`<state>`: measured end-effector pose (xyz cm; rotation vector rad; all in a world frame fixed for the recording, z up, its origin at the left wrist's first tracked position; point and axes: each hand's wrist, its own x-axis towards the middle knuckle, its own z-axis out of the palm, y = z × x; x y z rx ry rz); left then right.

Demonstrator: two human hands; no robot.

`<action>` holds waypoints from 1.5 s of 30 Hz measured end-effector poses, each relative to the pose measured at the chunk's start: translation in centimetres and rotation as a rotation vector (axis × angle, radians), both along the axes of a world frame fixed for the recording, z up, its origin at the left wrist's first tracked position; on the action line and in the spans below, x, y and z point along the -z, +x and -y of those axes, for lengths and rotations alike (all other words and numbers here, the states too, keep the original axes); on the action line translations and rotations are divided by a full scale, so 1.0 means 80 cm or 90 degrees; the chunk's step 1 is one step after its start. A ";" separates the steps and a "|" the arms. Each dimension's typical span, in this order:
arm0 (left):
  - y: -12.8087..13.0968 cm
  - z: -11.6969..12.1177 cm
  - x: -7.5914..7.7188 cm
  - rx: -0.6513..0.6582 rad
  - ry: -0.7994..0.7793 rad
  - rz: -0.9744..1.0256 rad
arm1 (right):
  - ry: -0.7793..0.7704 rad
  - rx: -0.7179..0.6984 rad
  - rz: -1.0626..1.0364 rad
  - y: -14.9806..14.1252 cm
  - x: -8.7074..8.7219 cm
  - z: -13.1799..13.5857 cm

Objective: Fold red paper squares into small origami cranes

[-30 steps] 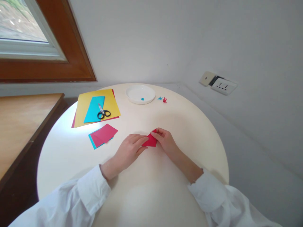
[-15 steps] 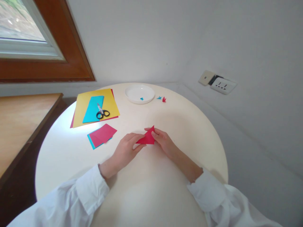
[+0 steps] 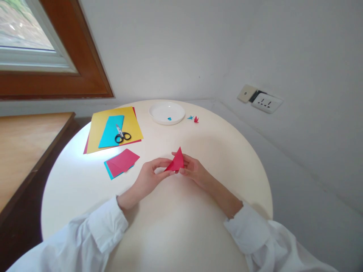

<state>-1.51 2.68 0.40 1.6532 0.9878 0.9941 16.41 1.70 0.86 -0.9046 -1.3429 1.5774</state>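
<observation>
A red sheet of paper folded into a triangle (image 3: 177,161) is held between both hands over the middle of the table, one corner pointing up and away. My left hand (image 3: 150,175) pinches its left corner between thumb and fingers. At the right edge, my right hand (image 3: 194,170) grips it, thumb at the lower corner and fingers behind the paper. Left of my hands lie red paper pieces (image 3: 123,161) on top of blue paper (image 3: 109,172). Farther back, a small blue folded bird (image 3: 190,117) and a small red folded bird (image 3: 196,119) stand side by side.
Scissors (image 3: 122,136) with black handles rest on folded blue paper (image 3: 110,132), over a yellow sheet (image 3: 133,124) at the back left. A white plate (image 3: 155,118) holds a small blue piece. A wooden surface (image 3: 31,139) is at the left, a wall socket (image 3: 266,102) at the right.
The red triangle has tilted, its tip shifting slightly left and upward. My right thumb has slid down from the upper edge to the lower right corner.
</observation>
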 end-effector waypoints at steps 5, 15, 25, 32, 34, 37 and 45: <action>-0.002 0.001 0.002 0.007 -0.024 0.026 | 0.005 0.000 0.005 0.000 0.000 0.000; -0.005 0.001 0.005 0.021 0.049 -0.019 | -0.010 0.007 0.004 0.000 -0.001 0.000; -0.002 0.007 -0.005 0.015 0.054 -0.059 | 0.017 0.069 0.007 -0.004 0.006 -0.003; -0.001 0.006 0.001 0.027 -0.109 0.080 | 0.028 0.054 0.003 -0.003 0.017 -0.005; -0.001 0.005 0.003 0.016 -0.112 0.077 | 0.027 0.036 0.008 -0.002 0.016 -0.005; -0.003 0.004 0.004 -0.008 -0.069 0.047 | 0.023 0.017 0.011 0.000 0.015 -0.005; -0.006 -0.001 0.007 0.006 0.023 -0.018 | 0.011 0.113 0.041 0.005 0.010 -0.003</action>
